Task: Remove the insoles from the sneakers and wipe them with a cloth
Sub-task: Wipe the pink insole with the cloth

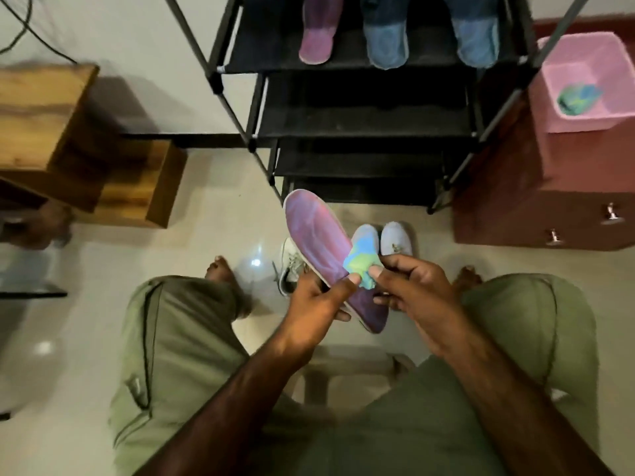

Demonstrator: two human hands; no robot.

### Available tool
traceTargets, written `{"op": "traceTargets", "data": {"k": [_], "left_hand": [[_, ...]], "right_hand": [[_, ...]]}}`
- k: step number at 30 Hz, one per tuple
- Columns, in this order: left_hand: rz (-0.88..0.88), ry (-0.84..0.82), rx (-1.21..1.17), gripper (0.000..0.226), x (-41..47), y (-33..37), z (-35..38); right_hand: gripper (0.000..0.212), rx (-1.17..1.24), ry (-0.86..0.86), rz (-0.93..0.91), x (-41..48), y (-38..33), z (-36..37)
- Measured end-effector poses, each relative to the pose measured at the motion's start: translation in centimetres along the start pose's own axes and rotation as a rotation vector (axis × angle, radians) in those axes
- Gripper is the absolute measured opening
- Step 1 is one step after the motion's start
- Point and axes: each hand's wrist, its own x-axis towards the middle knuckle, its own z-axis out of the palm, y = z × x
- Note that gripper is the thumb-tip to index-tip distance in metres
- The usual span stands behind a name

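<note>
A purple insole is held above the floor, its toe end pointing up and left. My left hand grips it near the heel, thumb on top. My right hand pinches a blue-green cloth against the insole's right edge. A white sneaker lies on the floor under the insole, partly hidden. Two pale shoe toes show beside it. A second purple insole lies on the black rack's top shelf.
The black shoe rack stands ahead, two blue insoles on its top shelf. A pink basket holding another cloth sits on a maroon cabinet at right. Wooden furniture stands at left. My knees flank a plastic stool.
</note>
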Motion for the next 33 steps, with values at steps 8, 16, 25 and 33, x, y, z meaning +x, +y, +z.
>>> {"op": "traceTargets", "data": {"k": [8,16,25,33], "left_hand": [[0.011,0.036,-0.112,0.017,-3.2,-2.8,-1.9],[0.046,0.029,-0.103,0.011,-3.4,-3.9,-2.8],[0.0,0.035,-0.161,0.009,-3.1,-4.1,-2.8],[-0.022,0.057,-0.173,0.022,-2.7,-4.4,-2.8]], "right_hand": [[0.02,-0.152,-0.092,-0.026,-2.5,2.7,2.6],[0.022,-0.264,-0.059,-0.067,-3.2,3.3,3.1],[0.022,-0.242,-0.09,-0.08,-3.6,3.4,2.8],[0.026,-0.246,-0.035,-0.139,-3.1,3.9,2.6]]}}
